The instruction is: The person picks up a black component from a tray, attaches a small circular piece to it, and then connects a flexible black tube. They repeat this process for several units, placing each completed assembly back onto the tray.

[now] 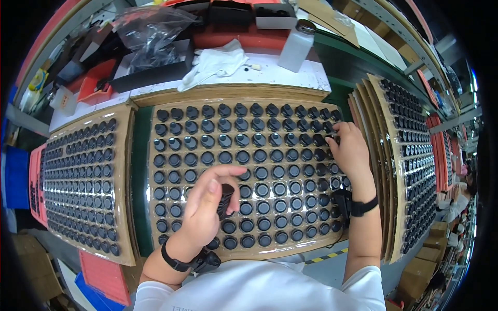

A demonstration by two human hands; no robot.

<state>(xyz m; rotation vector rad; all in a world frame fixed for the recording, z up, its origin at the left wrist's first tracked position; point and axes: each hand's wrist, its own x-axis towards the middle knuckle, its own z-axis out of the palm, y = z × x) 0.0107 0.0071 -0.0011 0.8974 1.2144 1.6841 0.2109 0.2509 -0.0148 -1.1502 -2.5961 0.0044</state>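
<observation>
A tan board (244, 98) under clear plastic lies before me, filled with rows of round black parts (261, 173). Parts in the far rows have narrower, shiny tops; those nearer show flat round tops. My left hand (203, 207) is raised over the board's left-middle, fingers curled around a dark ribbed cylinder (226, 199), its index finger extended to the right. At the board's far right edge, my right hand (353, 150) pinches a small black part (332, 138) between thumb and fingers. Whether that part is still seated in its place cannot be made out.
Stacked boards of black parts stand on the left (83, 181) and right (410, 155). Behind the board, a white shelf (259, 75) bears a white glove (220, 59), a translucent bottle (298, 46) and a box with plastic bags (155, 62). A red bin (97, 83) stands far left.
</observation>
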